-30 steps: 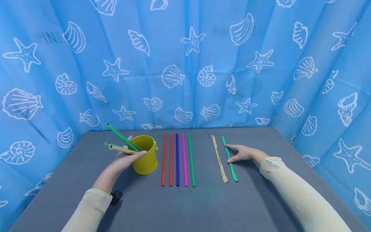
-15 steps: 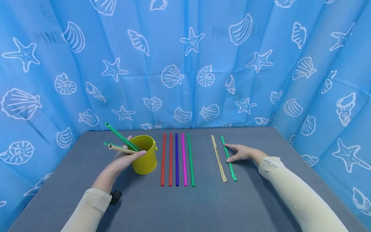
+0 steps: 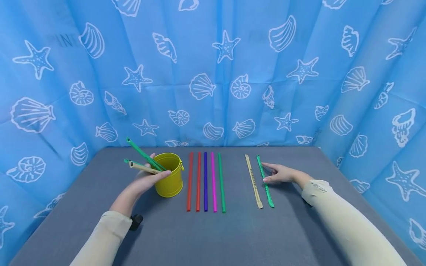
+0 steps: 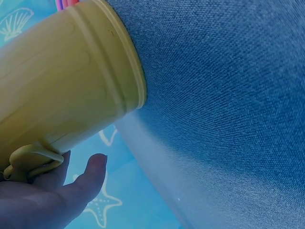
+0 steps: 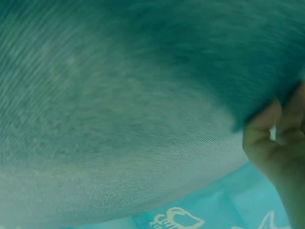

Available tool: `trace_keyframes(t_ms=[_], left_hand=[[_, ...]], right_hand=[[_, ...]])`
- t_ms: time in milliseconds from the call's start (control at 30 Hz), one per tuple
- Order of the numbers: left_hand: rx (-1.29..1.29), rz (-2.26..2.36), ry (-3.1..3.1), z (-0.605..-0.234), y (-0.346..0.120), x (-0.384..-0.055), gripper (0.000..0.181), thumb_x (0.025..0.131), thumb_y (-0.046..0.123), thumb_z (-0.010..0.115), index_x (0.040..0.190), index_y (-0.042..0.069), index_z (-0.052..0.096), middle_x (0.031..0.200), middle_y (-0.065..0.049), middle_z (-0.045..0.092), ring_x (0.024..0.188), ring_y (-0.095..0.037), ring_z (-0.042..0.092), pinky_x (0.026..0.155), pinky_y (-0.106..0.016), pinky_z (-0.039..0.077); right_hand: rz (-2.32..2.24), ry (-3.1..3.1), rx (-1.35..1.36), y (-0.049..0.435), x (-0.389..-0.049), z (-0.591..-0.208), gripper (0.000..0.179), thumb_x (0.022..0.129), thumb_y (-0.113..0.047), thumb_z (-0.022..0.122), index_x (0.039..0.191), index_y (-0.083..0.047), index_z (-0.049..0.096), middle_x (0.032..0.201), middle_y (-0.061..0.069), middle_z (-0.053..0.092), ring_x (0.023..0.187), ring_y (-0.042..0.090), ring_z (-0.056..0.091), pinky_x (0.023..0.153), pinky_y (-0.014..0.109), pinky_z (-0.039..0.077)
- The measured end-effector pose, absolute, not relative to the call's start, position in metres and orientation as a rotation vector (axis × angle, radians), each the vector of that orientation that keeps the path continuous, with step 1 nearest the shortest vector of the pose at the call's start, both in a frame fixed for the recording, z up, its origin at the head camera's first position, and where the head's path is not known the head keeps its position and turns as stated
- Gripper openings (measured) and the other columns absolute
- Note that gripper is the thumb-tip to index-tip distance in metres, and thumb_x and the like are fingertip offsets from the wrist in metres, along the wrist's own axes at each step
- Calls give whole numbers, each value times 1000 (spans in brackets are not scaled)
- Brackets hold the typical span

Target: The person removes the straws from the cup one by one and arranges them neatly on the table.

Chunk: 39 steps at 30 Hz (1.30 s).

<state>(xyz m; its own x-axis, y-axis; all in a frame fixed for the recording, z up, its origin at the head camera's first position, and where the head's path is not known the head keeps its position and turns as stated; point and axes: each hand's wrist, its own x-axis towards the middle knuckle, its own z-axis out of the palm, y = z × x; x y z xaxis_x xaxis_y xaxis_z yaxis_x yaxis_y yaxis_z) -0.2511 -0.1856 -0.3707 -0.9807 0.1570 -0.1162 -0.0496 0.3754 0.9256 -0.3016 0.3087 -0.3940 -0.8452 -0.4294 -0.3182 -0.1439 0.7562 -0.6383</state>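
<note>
My left hand (image 3: 143, 183) grips a yellow bucket (image 3: 169, 183) at the left of the table, thumb at its rim. In the left wrist view, fingers lie beside the bucket's handle ring (image 4: 33, 160). Two green wrapped straws (image 3: 143, 152) and a tan wrapped straw (image 3: 143, 167) lean out of the bucket to the left. At the right, my right hand (image 3: 283, 173) has thumb and fingertips at the right side of a green wrapped straw (image 3: 267, 192) lying on the table. A tan wrapped straw (image 3: 254, 184) lies left of it. The right wrist view shows neither straw.
Bare straws lie in a row between the hands: two red (image 3: 190, 184) ones, a blue straw (image 3: 205, 184), a pink straw (image 3: 213, 184) and a green straw (image 3: 222, 184). A grey cloth (image 3: 226, 240) covers the table. A blue shell-patterned curtain (image 3: 213, 107) hangs behind.
The head view has shifted slightly. My right hand has moved a little toward the table's back along the green wrapped straw. The left hand stays at the bucket.
</note>
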Motion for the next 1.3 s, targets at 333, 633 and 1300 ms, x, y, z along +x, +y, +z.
trace_keyframes(t_ms=[333,633,1300], left_hand=[[115,1661,2450,-376,-181,-253,97,93,27,66,156,11,-6,156,-26,16,142,-41,20,112,-60,19],[125,1638,2467,-381,-182,-254,99,92,26,69,156,10,-5,157,-26,14,141,-41,21,112,-60,19],[242,1559,2695,-386,-188,-255,103,83,27,79,155,1,9,144,-28,40,129,-40,43,106,-56,34]], right_hand=[[-1187,2630,-275,279,-296,-370,70,99,-27,57,150,5,23,103,20,54,96,38,54,72,44,47],[-1454,2553,-466,212,-290,-347,57,99,-24,57,146,1,38,114,16,58,103,32,54,78,35,48],[-1582,2338,-1135,45,-273,-333,37,94,-12,63,129,0,59,123,17,60,115,34,54,92,37,48]])
